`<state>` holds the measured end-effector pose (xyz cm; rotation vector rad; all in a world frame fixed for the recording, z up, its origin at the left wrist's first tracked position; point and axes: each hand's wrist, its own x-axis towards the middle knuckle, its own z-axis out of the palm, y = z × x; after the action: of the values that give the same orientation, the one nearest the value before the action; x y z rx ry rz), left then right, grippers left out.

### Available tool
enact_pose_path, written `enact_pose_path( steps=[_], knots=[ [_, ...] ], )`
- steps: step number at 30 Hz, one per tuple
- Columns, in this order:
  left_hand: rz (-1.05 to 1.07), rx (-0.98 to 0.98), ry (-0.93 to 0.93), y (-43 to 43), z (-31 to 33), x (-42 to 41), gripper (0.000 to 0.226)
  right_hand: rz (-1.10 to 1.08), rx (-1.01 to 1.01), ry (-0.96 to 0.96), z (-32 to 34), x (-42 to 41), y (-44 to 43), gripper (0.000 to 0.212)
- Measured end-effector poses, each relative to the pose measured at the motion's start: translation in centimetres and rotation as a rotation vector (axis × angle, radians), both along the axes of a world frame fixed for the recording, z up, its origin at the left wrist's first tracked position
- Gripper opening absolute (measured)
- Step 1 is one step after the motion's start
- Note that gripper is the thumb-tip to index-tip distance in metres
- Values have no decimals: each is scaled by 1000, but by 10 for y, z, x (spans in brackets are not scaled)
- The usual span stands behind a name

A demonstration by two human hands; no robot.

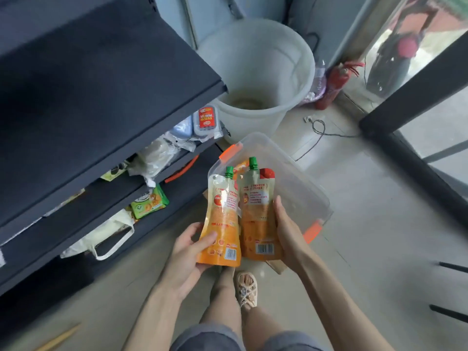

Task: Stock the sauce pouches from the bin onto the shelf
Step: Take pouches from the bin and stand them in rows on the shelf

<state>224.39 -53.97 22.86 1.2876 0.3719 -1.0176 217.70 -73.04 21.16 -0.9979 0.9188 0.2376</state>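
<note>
- My left hand (188, 252) grips the left pouch (220, 224) low down. The thumb is pressed on its orange front, and the fingers are curled behind it.
- My right hand (288, 236) holds the right pouch (255, 219) by its right edge. The thumb lies along that edge, and the fingers are hidden behind the pack.
- Both pouches are upright with their green caps up and barcodes at the bottom. They are side by side with their inner edges overlapping.
- My hands are apart, one pouch in each, over the near left corner of the bin (298, 188).
- The bin is clear plastic with orange latches and sits on the floor (354, 224). Another orange pack (241, 165) shows inside it near the far left corner, mostly hidden.
- The dark shelf (88, 84) rises on my left. Its top board shows bare where I can see it.
- A green snack packet (149, 202) sits at the front edge of a lower board.
- A white bucket (253, 67) stands beyond the bin, with a red fire extinguisher (331, 84) just to its right.
</note>
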Motion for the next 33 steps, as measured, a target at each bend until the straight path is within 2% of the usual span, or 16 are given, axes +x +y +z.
enact_pose_path(
  steps=[2, 5, 7, 10, 13, 16, 19, 22, 26, 29, 33],
  knots=[
    [43, -23, -36, 20, 19, -20, 45, 127, 0, -55, 17, -7, 17, 52],
    [94, -58, -93, 46, 43, -44, 50, 289, -5, -164, 43, -11, 48, 45],
    [210, -104, -92, 61, 56, -55, 52, 411, -9, -223, 60, -8, 69, 50],
    [331, -232, -109, 84, 76, -65, 44, 596, -40, -293, 86, 3, 101, 48],
    [369, -283, -208, 106, 97, -64, 46, 688, -157, -338, 107, 17, 132, 69],
    [424, -284, -304, 134, 117, -55, 48, 688, -227, -403, 127, 33, 166, 82],
    [464, -269, -395, 168, 138, -41, 44, 637, -298, -474, 146, 55, 202, 72],
    [500, -232, -434, 210, 157, -24, 54, 619, -326, -504, 164, 79, 241, 63],
    [451, -133, -441, 265, 180, 8, 50, 627, -273, -545, 182, 110, 296, 52],
    [421, -58, -509, 302, 193, 37, 56, 594, -236, -591, 194, 135, 335, 44],
    [420, 94, -615, 346, 208, 69, 45, 536, -200, -686, 213, 162, 375, 38]
  ],
)
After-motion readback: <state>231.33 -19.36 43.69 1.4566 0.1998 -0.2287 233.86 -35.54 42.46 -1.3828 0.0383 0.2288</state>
